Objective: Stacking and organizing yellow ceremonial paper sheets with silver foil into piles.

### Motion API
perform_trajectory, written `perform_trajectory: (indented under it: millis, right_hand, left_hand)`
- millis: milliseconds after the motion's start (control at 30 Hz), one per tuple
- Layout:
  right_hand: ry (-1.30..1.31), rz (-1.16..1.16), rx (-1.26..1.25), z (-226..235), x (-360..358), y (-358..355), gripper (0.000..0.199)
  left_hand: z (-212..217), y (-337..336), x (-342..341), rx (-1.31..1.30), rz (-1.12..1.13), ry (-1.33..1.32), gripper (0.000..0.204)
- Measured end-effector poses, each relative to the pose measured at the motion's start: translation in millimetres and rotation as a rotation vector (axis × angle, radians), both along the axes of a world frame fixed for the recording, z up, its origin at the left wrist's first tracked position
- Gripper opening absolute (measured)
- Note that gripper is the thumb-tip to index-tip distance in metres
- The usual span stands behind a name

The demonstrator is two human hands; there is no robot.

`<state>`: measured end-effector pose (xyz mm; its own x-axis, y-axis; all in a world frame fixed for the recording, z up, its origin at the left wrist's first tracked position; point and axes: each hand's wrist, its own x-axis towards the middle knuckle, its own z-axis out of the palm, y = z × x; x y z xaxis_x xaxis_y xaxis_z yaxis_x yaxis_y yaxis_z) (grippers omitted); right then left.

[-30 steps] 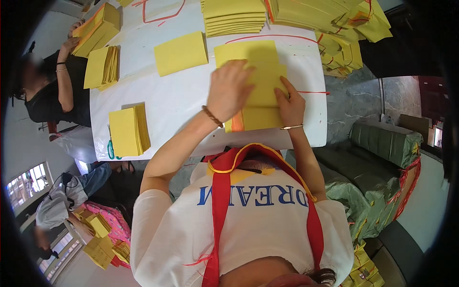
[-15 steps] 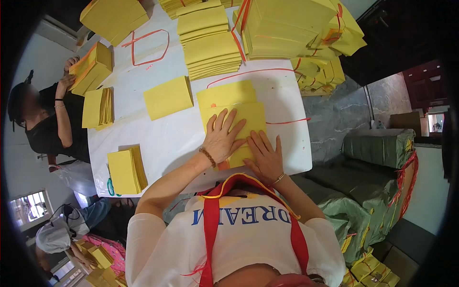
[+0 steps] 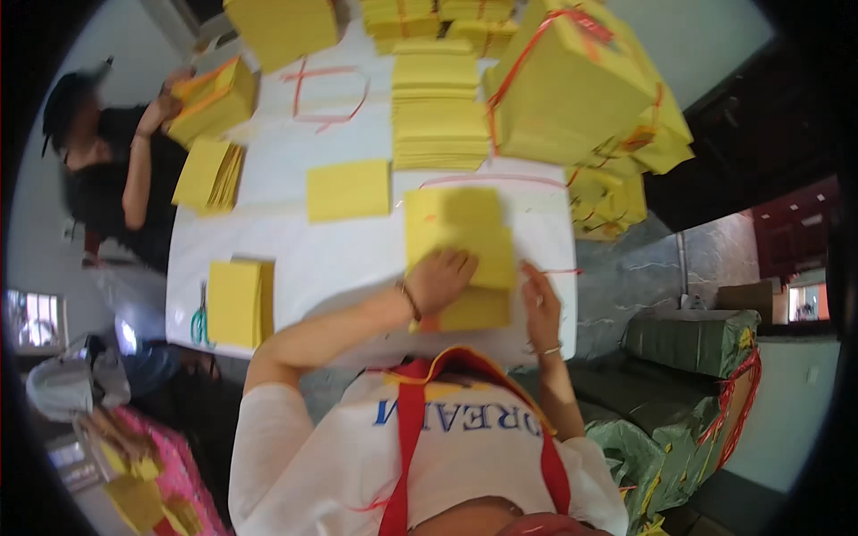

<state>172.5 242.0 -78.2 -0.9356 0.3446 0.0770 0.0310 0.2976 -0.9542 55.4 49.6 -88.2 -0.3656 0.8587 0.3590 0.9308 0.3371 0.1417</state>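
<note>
A stack of yellow paper sheets lies on the white table before me, its upper and lower parts overlapping. My left hand rests on its left half, fingers bent and drawn together, slightly blurred; what is under them is hidden. Along the stack's right edge, my right hand is held upright with fingers stretched out and nothing visible in it. A thin red string runs out rightward near those fingertips. Left of the stack lies a flat yellow packet.
A yellow stack stands by green-handled scissors at the table's near left. Tall yellow bundles tied with red string rise at the far right. A person in black handles a yellow block. Green wrapped bales sit at right.
My left hand has gone from lying flat and spread to bent fingers. My right hand has moved off the stack's top to its right edge. The whole view has shifted.
</note>
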Motion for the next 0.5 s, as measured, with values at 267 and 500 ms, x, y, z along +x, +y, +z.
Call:
perform_trajectory:
  millis: [267,500]
  right_hand:
    - [0.021,-0.089,-0.031,-10,15,10,0.027]
    - [-0.049,-0.055,0.047,-11,15,-9,0.025]
  left_hand:
    - [59,-117,-90,0.277,0.412,-0.122,0.045]
    - [-33,-136,-136,-0.040,0.412,0.227,0.054]
